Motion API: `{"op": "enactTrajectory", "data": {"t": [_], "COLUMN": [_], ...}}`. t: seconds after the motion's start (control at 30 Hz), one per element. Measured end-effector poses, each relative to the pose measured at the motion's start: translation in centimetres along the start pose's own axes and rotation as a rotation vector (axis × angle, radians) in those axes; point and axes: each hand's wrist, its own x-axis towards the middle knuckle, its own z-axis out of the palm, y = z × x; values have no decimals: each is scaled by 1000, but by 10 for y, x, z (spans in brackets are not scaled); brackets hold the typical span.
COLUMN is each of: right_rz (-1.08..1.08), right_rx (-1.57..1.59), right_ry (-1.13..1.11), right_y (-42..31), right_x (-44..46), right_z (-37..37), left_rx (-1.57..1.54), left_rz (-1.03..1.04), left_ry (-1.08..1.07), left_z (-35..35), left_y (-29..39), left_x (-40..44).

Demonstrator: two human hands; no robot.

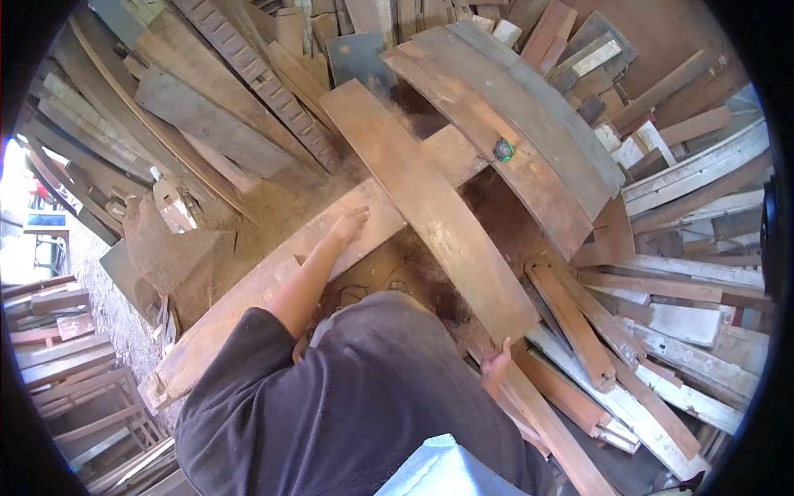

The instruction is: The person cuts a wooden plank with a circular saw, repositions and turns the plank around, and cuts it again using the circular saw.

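Plank (pixel 442 223) first, the wide flat one: it's laid diagonally across a long board (pixel 281 256), with its far end sticking out past that board and its near end brought in close to the person's body. That near end is held at its edge by the right hand (pixel 496 365), fingers closed on it, though part of the grip is hidden so it can't be told how far they wrap under. The left hand (pixel 351 227) is kept just beside the crossing, over the long board, fingers loose and pretty much stretched out, nothing grasped. Whether the board is actually being pressed can't be made out.

Further out, a small round black-and-green thing (pixel 503 150) is set on the wide panels (pixel 529 124), ahead and to the right. Sawdust (pixel 178 248) is piled off to the left, and loads of scrap wood (pixel 686 331) is stacked and scattered around. A dark shirt (pixel 356 397) is worn, with some light blue fabric (pixel 447 471) seen at the bottom.
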Motion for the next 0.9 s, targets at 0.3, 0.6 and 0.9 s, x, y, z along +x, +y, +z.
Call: {"op": "enactTrajectory", "data": {"t": [0.3, 0.6, 0.9], "right_rz": [-31, -713, -1011], "right_rx": [-375, -1406, -1414], "right_ry": [54, 759, -91], "right_y": [-30, -85, -61], "right_x": [21, 32, 163], "right_z": [36, 146, 447], "left_rx": [484, 492, 388], "left_rz": [180, 257, 118], "left_ry": [-46, -93, 229], "left_z": [4, 16, -58], "left_y": [-66, -59, -92], "left_x": [31, -13, -88]}}
